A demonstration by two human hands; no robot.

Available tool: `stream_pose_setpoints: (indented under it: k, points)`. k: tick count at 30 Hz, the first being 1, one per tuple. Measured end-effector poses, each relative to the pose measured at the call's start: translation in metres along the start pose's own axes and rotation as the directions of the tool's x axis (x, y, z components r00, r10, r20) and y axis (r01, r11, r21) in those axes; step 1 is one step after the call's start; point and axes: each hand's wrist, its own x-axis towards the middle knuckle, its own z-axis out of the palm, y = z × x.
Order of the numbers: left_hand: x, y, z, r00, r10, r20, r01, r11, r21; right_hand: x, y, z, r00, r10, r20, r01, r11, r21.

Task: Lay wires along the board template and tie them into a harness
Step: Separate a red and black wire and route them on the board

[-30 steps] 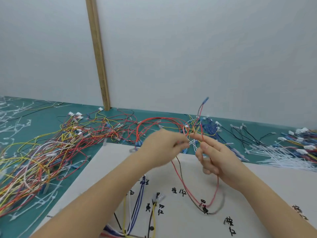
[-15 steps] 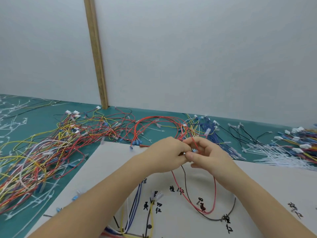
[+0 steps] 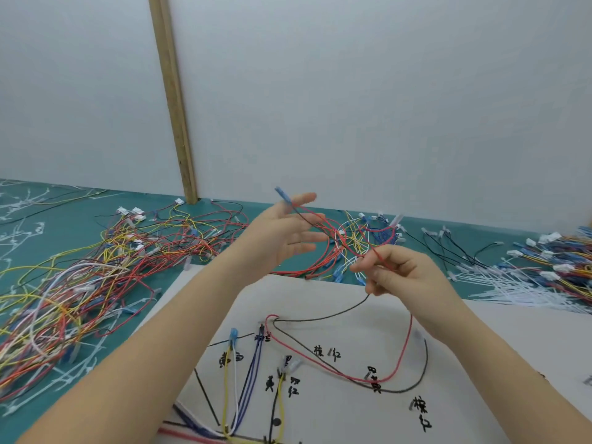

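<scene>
here, red wire (image 3: 333,233) between hands: left (image 3: 282,238) splayed, right (image 3: 397,274) pinching.

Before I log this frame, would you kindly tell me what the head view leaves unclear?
- Where the red wire and dark wire meet the right hand: hidden by its curled fingers.
- Left hand contact with the wires: fingers motion-blurred.
- Board template routes: cut off by the bottom edge.

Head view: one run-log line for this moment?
left hand: open, raised | right hand: pinching red wire | board template: several wires laid
</scene>
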Motion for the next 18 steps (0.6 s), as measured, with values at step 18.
stream_pose_setpoints:
  k: [18]
  points:
    - [0.001, 0.003, -0.029, 0.948, -0.137, -0.289, -0.049, 0.831, -0.555, -0.002, 0.002, -0.036, 0.955, 0.141, -0.263, -0.072, 0.964, 0.256]
